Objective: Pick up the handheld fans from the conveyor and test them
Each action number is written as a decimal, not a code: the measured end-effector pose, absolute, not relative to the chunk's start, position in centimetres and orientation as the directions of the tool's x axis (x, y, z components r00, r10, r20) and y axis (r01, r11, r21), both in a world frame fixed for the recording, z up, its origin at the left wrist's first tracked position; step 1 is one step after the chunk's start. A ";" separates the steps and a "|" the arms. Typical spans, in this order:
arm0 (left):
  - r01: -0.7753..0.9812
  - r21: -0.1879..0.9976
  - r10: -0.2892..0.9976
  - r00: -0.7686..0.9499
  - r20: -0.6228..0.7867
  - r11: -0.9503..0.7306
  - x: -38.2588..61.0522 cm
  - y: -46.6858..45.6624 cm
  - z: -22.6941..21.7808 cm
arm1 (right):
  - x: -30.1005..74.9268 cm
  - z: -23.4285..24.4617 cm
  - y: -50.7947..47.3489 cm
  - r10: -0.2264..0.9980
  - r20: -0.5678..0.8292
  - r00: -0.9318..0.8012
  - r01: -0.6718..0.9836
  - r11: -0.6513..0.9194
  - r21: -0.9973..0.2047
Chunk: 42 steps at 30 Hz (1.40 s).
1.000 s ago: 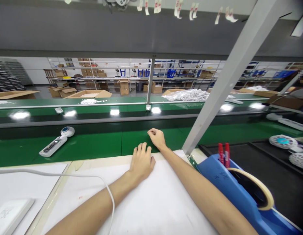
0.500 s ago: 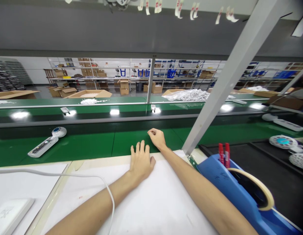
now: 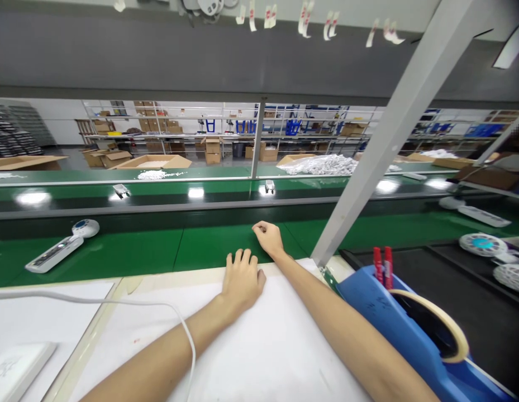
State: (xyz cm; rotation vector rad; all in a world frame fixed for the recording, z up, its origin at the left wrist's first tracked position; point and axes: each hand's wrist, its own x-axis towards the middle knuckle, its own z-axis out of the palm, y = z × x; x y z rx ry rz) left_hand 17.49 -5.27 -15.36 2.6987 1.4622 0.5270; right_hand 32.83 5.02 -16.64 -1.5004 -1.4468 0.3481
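My left hand (image 3: 242, 281) lies palm down at the far edge of the white work surface (image 3: 259, 357), fingers spread, fingertips at the green belt's border. It holds nothing. To its right, my right hand (image 3: 268, 238) rests over the green conveyor belt (image 3: 213, 240) with its fingers curled in a loose fist. No object shows in it. On the belt to the left lies a white handheld fan (image 3: 60, 251), its handle showing inner parts. A thin white cable (image 3: 187, 329) passes over my left forearm.
A slanted metal post (image 3: 368, 145) stands right of my hands. A blue bin (image 3: 389, 318) holds red markers (image 3: 382, 268) and a tape roll (image 3: 452, 329). More fan parts (image 3: 483, 244) lie on a black tray. Small white parts (image 3: 270, 187) ride the far belt. A white box (image 3: 22, 365) sits lower left.
The fan on the near belt has moved left, while the small white parts on the far belt have moved right. My left fingers have drawn back slightly; my right hand stays nearly still.
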 end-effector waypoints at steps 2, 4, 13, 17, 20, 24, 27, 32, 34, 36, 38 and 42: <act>0.812 0.180 0.818 0.495 0.293 -0.556 17.5 -5.2 -15.5 | 32.8 -16.7 5.0 0.879 0.408 0.246 0.597 0.195 -0.778; 0.804 0.180 0.811 0.506 0.295 -0.567 17.5 -5.1 -15.6 | 32.8 -16.8 5.1 0.879 0.410 0.243 0.598 0.197 -0.777; 0.808 0.174 0.815 0.507 0.280 -0.563 17.4 -5.3 -15.4 | 32.8 -16.7 5.0 0.878 0.406 0.252 0.592 0.192 -0.783; 0.827 0.165 0.826 0.479 0.297 -0.538 17.5 -5.3 -15.4 | 32.8 -16.7 5.1 0.876 0.408 0.256 0.590 0.193 -0.784; 0.815 0.163 0.815 0.498 0.295 -0.557 17.5 -5.2 -15.6 | 32.8 -16.8 5.1 0.877 0.408 0.254 0.586 0.196 -0.786; 0.807 0.160 0.810 0.516 0.279 -0.569 17.5 -5.2 -15.4 | 32.8 -16.7 5.0 0.879 0.402 0.256 0.583 0.191 -0.790; 0.822 0.154 0.822 0.497 0.278 -0.548 17.6 -5.4 -15.2 | 32.8 -16.6 4.9 0.879 0.402 0.256 0.584 0.191 -0.789; 0.821 0.154 0.820 0.495 0.289 -0.550 17.5 -5.3 -15.5 | 32.8 -16.7 5.0 0.876 0.409 0.255 0.586 0.196 -0.786; 0.809 0.158 0.811 0.512 0.283 -0.566 17.5 -5.2 -15.6 | 32.8 -16.8 5.1 0.875 0.411 0.256 0.586 0.197 -0.786; 0.803 0.158 0.807 0.523 0.274 -0.575 17.5 -5.2 -15.5 | 32.8 -16.8 5.1 0.874 0.412 0.255 0.586 0.199 -0.786; 0.807 0.157 0.812 0.520 0.267 -0.569 17.5 -5.3 -15.4 | 32.8 -16.8 5.1 0.873 0.414 0.256 0.586 0.201 -0.785; 0.835 0.152 0.834 0.479 0.274 -0.530 17.5 -5.4 -15.1 | 32.9 -16.9 5.2 0.871 0.418 0.257 0.586 0.203 -0.784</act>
